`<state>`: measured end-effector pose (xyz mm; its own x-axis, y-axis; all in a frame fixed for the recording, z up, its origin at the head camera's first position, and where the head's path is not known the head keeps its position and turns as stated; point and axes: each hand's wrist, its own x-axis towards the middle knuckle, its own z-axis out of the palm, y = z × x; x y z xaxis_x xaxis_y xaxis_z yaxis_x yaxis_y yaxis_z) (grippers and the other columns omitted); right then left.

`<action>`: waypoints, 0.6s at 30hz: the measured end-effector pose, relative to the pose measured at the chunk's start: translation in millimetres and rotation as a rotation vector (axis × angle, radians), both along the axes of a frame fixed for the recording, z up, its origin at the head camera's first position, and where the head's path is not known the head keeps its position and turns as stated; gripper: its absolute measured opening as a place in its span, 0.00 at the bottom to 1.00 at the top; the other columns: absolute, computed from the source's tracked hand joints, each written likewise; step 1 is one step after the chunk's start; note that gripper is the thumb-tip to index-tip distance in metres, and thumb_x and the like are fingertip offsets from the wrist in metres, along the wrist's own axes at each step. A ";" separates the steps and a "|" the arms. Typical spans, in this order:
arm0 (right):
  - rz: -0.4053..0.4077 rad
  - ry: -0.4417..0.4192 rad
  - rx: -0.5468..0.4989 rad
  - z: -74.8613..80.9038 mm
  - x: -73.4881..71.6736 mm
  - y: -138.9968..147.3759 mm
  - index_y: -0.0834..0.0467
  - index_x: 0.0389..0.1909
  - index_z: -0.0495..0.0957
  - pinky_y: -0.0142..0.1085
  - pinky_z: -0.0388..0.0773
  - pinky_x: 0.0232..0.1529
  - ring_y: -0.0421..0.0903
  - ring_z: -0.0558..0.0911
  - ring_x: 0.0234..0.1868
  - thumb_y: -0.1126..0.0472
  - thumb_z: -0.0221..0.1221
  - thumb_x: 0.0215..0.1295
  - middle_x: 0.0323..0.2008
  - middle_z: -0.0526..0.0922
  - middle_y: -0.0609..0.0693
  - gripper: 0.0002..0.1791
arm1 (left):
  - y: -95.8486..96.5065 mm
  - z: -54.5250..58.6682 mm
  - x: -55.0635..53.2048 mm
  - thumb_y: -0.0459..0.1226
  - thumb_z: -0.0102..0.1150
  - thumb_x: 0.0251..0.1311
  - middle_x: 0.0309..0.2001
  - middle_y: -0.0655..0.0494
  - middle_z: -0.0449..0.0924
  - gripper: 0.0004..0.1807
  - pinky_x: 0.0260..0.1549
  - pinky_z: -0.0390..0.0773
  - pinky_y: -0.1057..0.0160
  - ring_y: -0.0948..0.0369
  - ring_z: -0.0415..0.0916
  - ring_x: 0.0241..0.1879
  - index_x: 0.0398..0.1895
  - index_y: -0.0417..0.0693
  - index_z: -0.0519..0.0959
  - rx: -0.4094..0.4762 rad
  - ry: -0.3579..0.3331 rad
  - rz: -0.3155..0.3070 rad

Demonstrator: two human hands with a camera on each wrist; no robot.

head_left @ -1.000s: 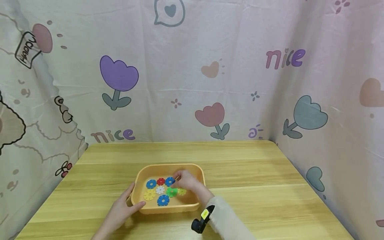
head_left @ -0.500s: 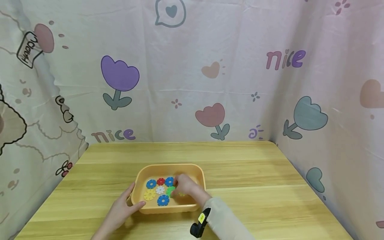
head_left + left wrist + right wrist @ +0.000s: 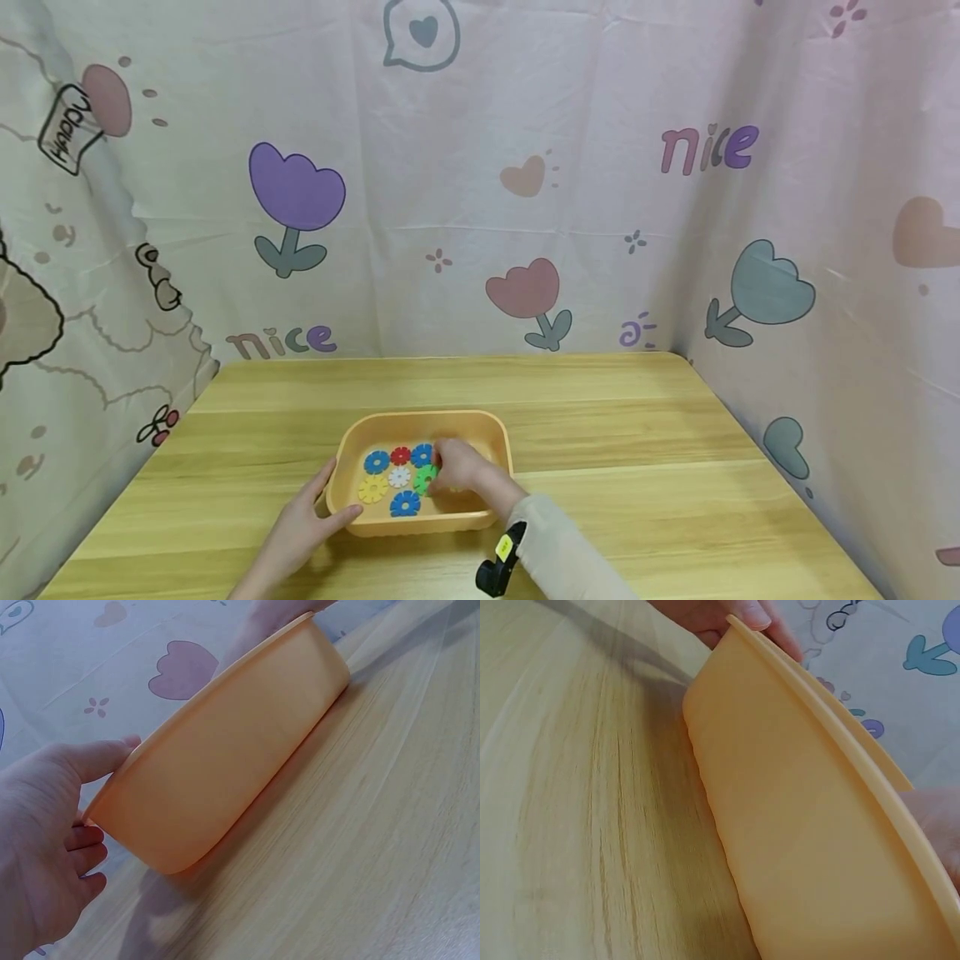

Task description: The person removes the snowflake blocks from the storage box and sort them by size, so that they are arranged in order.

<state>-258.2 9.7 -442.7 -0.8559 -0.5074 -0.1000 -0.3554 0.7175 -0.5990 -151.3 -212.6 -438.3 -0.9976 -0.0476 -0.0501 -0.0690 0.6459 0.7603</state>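
Pale orange plastic formed the shallow basket (image 3: 427, 525) that stood on the wooden tabletop (image 3: 637, 458) between the person's two hands. The left hand (image 3: 303, 521) gripped its near left corner, with the thumb over the rim and the other fingers bent at the end of the basket. The right hand (image 3: 459, 467) reached down inside, fingertips at the edge of a green disc (image 3: 425, 480); whether they pinched anything could not be told, since the hand hid that spot. Notched, flower-like discs lay in the basket between the hands: a yellow disc (image 3: 372, 489) nearest the left thumb, a white disc (image 3: 399, 477) between it and the green one, and a blue disc (image 3: 405, 503) on the side nearer the person. Farther out lay another blue disc (image 3: 377, 462), a red disc (image 3: 401, 456), and a third blue disc (image 3: 422, 455) just by the right index finger. A black wrist camera (image 3: 495, 573) sat beside the beige sleeve (image 3: 570, 550) behind the right hand. Beyond both hands hung a printed cloth (image 3: 450, 125).
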 end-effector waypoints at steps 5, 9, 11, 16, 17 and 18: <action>0.012 0.015 -0.016 0.9 1.7 0.3 0.56 0.28 0.68 0.31 0.67 0.26 0.41 0.68 0.26 0.67 0.70 0.45 0.24 0.70 0.45 0.18 | -0.4 1.3 2.3 0.52 0.63 0.53 0.67 0.29 0.48 0.51 0.57 0.51 0.33 0.33 0.46 0.65 0.70 0.34 0.47 0.018 -0.001 0.001; 0.026 -0.024 -0.091 -0.6 -1.6 2.6 0.56 0.28 0.69 0.31 0.67 0.26 0.41 0.69 0.26 0.70 0.66 0.49 0.24 0.71 0.45 0.14 | -0.5 0.8 2.0 0.52 0.63 0.53 0.67 0.29 0.48 0.51 0.57 0.51 0.33 0.33 0.46 0.65 0.71 0.35 0.47 0.017 -0.005 0.003; 0.035 -0.061 -0.150 -0.6 -3.3 4.5 0.57 0.28 0.70 0.31 0.68 0.25 0.41 0.69 0.26 0.70 0.65 0.50 0.24 0.71 0.46 0.12 | -0.5 0.3 1.7 0.52 0.63 0.53 0.68 0.30 0.48 0.51 0.57 0.51 0.33 0.33 0.46 0.65 0.71 0.35 0.47 0.013 -0.005 0.003; 0.051 -0.119 -0.259 4.3 -5.8 10.4 0.59 0.30 0.72 0.30 0.71 0.24 0.40 0.71 0.25 0.69 0.63 0.54 0.24 0.72 0.46 0.08 | -0.5 -0.6 1.8 0.52 0.63 0.53 0.68 0.30 0.48 0.51 0.57 0.51 0.33 0.33 0.46 0.65 0.71 0.35 0.47 0.007 -0.001 0.006; 0.050 -0.134 -0.280 6.0 -6.2 11.9 0.60 0.30 0.72 0.30 0.73 0.24 0.40 0.72 0.25 0.70 0.62 0.56 0.24 0.72 0.47 0.08 | -0.4 -0.8 1.6 0.52 0.63 0.53 0.67 0.30 0.48 0.51 0.57 0.51 0.33 0.33 0.46 0.65 0.71 0.35 0.47 0.005 -0.001 0.005; 0.048 -0.148 -0.304 8.4 -6.6 13.5 0.60 0.31 0.72 0.31 0.75 0.24 0.41 0.73 0.24 0.70 0.61 0.56 0.24 0.72 0.47 0.07 | -0.5 -0.9 1.7 0.52 0.63 0.53 0.67 0.30 0.48 0.52 0.57 0.51 0.33 0.33 0.46 0.65 0.71 0.35 0.47 0.004 -0.003 0.005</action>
